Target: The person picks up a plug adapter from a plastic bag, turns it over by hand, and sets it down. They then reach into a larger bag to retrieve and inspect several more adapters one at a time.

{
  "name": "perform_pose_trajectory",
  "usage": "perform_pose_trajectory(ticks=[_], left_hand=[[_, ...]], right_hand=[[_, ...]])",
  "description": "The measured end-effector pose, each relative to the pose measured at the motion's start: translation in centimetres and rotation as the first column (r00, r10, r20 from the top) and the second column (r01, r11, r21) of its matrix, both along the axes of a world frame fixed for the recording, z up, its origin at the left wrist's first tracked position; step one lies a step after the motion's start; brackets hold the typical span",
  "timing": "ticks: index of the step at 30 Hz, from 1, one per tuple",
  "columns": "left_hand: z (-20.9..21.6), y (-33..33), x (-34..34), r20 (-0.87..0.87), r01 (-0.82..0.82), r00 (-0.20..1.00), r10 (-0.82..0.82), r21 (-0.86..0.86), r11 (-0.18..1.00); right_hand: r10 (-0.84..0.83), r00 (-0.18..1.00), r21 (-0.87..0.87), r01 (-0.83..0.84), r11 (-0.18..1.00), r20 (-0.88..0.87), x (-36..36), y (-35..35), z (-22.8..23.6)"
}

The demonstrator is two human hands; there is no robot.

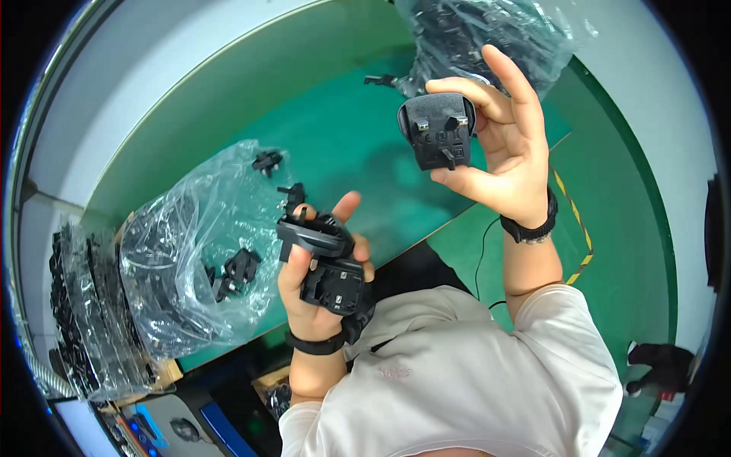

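Raised at the right, my right hand pinches a black three-pin plug adapter between thumb and fingers. The adapter's prongs face up toward the view, and one finger points away from it. Lower and to the left, my left hand is closed around several black plug parts. One is a square black piece with small metal contacts. Above it sits a rounded black plug part; the pieces overlap, so their edges are partly hidden. A loose black plug piece shows just beyond the left fingers.
A clear plastic bag with black plug pieces lies left on the green table. Another filled bag stands at the far side, a loose black part beside it. Packed bags line the far left. A thin cable hangs right.
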State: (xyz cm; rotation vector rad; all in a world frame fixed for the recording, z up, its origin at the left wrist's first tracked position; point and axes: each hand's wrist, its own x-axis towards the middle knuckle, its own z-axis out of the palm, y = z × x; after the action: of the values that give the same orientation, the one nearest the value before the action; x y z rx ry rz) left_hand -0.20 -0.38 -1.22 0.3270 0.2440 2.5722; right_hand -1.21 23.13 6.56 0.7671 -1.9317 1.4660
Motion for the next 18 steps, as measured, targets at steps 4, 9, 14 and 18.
perform_pose_trajectory(ticks=[4, 9, 14, 18], left_hand=[[-0.6, -0.8, 0.3, 0.067, -0.026, 0.997, 0.029, -0.045, 0.999], [-0.7, -1.0, 1.0, 0.096, -0.045, 0.994, 0.054, -0.093, 0.995], [-0.7, -0.9, 1.0, 0.094, -0.052, 0.994, 0.063, -0.12, 0.991], [-0.6, -0.7, 0.9, 0.084, -0.057, 0.994, 0.068, -0.129, 0.99]], right_hand=[[-0.164, 0.979, 0.086, 0.175, 0.981, -0.122, 0.3, 1.6, 0.6], [-0.218, 0.964, 0.07, 0.231, 0.971, -0.151, 0.9, 2.5, 0.6], [-0.216, 0.962, 0.058, 0.228, 0.972, -0.166, 1.0, 2.6, 0.7], [-0.225, 0.958, 0.064, 0.24, 0.969, -0.175, 1.0, 2.7, 0.7]])
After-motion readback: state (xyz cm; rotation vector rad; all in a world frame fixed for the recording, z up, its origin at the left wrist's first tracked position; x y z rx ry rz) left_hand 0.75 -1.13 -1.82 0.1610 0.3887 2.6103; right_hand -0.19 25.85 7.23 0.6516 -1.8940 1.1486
